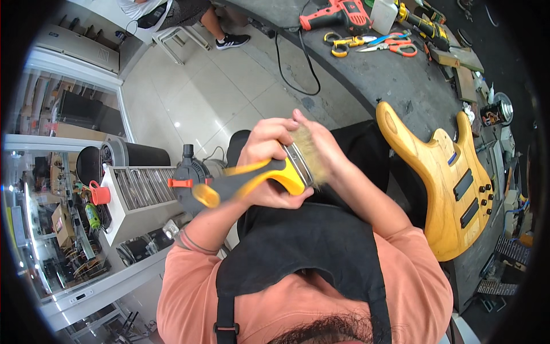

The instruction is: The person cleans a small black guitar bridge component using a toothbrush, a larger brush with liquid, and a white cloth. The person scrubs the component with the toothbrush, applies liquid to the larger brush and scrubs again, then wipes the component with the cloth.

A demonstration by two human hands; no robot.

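Note:
My left hand (268, 150) is closed around a wide paintbrush (296, 165) near its metal ferrule. The brush has a yellow and dark grey handle, blurred at its end, which points left. Its pale bristles (312, 157) face right and press against the palm side of my right hand (325, 144). That hand is held flat, fingers extended and partly hidden behind the bristles. Both hands are in front of my black apron (300, 241). To the right, a natural-wood electric bass or guitar body (434, 193) with two black pickups and several knobs lies on the grey workbench (404, 88).
A red power drill (343, 17), scissors (343, 43), pliers (389, 38), a yellow-black tool (425, 28) and a can (496, 112) sit on the bench. A black cable (279, 64) hangs off its edge. A vacuum-like machine (189, 180) stands left; a seated person's leg (212, 23) is ahead.

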